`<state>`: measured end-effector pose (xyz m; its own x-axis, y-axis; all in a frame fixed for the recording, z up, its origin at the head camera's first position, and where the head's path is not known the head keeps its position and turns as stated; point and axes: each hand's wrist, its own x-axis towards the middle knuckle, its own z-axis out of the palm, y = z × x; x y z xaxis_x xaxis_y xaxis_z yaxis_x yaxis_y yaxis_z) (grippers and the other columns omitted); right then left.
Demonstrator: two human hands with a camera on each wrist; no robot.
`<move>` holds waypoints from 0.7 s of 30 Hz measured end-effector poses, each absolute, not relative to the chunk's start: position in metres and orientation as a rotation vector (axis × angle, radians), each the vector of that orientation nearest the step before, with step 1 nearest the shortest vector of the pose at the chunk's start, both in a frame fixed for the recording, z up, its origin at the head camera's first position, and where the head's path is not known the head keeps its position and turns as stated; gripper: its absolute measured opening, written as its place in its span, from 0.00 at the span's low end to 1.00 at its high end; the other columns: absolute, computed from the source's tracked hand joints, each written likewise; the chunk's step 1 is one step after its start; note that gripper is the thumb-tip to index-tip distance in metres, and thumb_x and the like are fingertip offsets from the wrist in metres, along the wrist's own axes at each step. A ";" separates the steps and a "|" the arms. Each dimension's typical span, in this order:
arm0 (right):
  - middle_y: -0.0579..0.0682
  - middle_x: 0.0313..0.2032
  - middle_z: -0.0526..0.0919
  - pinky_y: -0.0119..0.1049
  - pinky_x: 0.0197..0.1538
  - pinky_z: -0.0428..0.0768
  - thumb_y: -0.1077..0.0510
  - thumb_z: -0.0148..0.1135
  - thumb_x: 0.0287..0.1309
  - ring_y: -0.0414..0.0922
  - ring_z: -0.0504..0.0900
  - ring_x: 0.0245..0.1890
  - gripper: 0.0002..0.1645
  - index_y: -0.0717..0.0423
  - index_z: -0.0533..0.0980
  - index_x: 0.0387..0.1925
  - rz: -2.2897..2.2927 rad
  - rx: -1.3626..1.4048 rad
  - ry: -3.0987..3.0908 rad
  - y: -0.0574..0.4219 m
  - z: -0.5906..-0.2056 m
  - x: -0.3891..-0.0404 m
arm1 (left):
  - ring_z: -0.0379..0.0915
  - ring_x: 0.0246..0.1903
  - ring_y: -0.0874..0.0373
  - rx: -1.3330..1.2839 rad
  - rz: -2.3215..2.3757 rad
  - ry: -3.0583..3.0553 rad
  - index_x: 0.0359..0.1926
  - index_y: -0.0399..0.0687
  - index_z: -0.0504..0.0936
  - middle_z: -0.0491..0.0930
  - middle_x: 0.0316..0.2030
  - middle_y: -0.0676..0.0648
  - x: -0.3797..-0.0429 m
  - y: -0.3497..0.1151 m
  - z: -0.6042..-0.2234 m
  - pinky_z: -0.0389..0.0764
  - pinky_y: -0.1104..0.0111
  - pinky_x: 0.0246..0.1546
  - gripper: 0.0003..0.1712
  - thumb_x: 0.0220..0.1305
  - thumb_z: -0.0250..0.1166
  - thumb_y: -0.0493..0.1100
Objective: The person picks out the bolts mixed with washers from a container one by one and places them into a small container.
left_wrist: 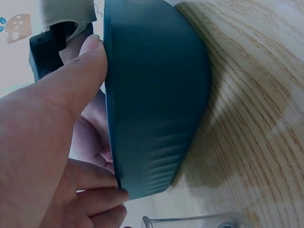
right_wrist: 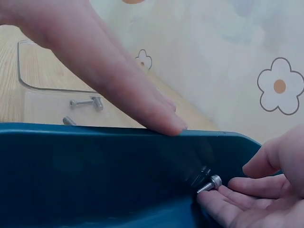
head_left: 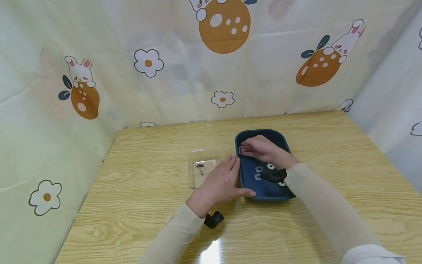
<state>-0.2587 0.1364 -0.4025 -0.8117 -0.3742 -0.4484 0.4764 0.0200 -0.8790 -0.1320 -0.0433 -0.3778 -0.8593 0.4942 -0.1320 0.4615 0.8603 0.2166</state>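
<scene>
My right hand (head_left: 262, 148) reaches into a dark blue bin (head_left: 267, 191), its fingers at the left inner wall. In the right wrist view, a small silver screw (right_wrist: 209, 184) with a round head lies at the fingertips beside that wall, while the thumb stands apart from it. Outside, my left hand (head_left: 220, 182) rests on the bin's left rim, fingers extended along it and thumb spread toward the near end. Several metal washers (head_left: 259, 168) lie on the bin floor, partly hidden by the black wrist camera.
A clear plastic box (head_left: 192, 178) stands left of the bin with a few silver screws (head_left: 199, 167) inside, partly behind my left hand. Both sit on a wood-grain table (head_left: 141, 176). A patterned curtain (head_left: 184, 80) hangs behind the table.
</scene>
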 end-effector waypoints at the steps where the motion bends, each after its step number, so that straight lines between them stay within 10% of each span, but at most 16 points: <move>1: 0.70 0.70 0.58 0.45 0.73 0.65 0.65 0.37 0.75 0.57 0.64 0.69 0.29 0.75 0.53 0.72 -1.852 0.110 1.714 0.136 -0.403 -0.259 | 0.40 0.79 0.50 0.738 0.263 2.851 0.77 0.39 0.50 0.48 0.78 0.40 -0.132 -0.043 -0.378 0.53 0.59 0.77 0.64 0.56 0.57 0.78; 21: 0.53 0.44 0.83 0.45 0.67 0.74 0.65 0.49 0.71 0.40 0.84 0.42 0.25 0.76 0.67 0.64 -1.728 0.050 1.882 0.139 -0.408 -0.257 | 0.41 0.79 0.51 0.735 0.278 2.839 0.78 0.40 0.49 0.48 0.78 0.41 -0.133 -0.043 -0.378 0.52 0.60 0.77 0.65 0.55 0.58 0.79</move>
<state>-0.2568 0.1391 -0.4084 -0.8323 -0.3475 -0.4318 0.4005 0.1615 -0.9019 -0.1333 -0.0433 -0.3782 -0.8575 0.4948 -0.1408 0.4581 0.8590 0.2284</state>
